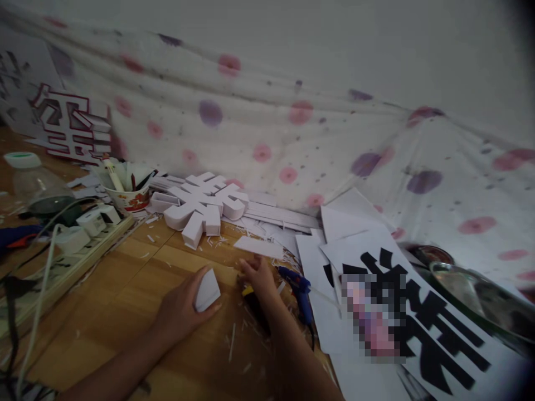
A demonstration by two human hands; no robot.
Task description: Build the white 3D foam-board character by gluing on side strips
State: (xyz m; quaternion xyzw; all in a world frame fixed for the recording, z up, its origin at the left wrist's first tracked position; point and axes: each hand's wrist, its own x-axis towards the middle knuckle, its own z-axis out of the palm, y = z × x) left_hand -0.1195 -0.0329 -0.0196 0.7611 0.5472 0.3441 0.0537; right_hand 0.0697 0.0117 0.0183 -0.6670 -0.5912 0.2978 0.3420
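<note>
My left hand is closed around a small white board piece, holding it just above the wooden table, fingers behind and thumb at the lower edge. My right hand reaches forward over the table with its fingers slightly apart and nothing plainly in them. Close to its fingertips lies a flat white strip. Beneath the right wrist is a black and yellow tool, partly hidden, whose kind I cannot make out. A blue glue gun lies just right of that wrist.
A white built-up character stands behind the hands near white strips and scraps. At left are a power strip, a paper cup of pens and a plastic bottle. Sheets with black lettering lie right.
</note>
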